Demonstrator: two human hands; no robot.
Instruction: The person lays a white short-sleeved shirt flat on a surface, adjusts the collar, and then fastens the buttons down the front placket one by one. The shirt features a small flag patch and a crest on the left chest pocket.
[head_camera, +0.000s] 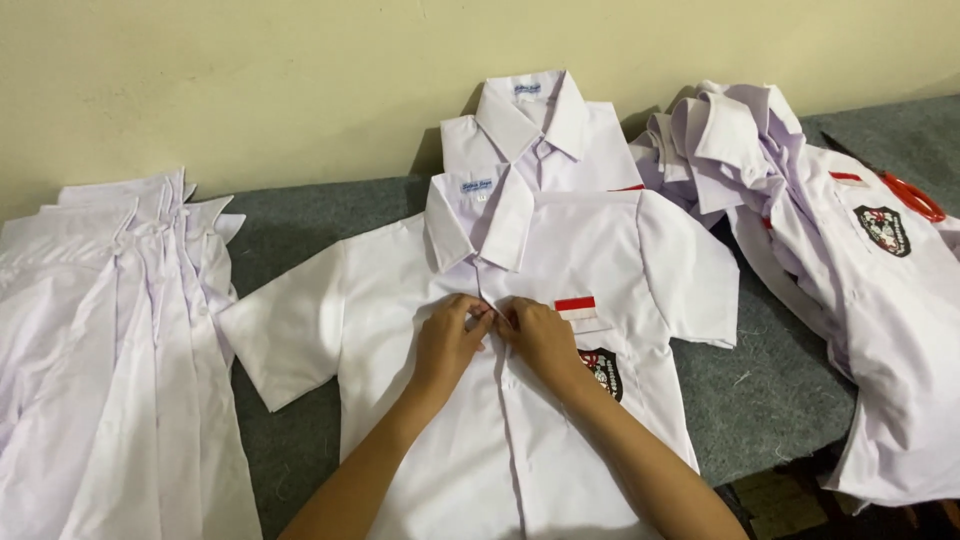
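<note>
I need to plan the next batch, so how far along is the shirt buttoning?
Looks done: one folded shirt lies by the wall. In hand: the left hand and right hand pinch the placket of the white shirt near its top, below the collar. Seemingly left: the heap of shirts on the right; whether the fanned stack on the left is finished, I cannot tell.
</note>
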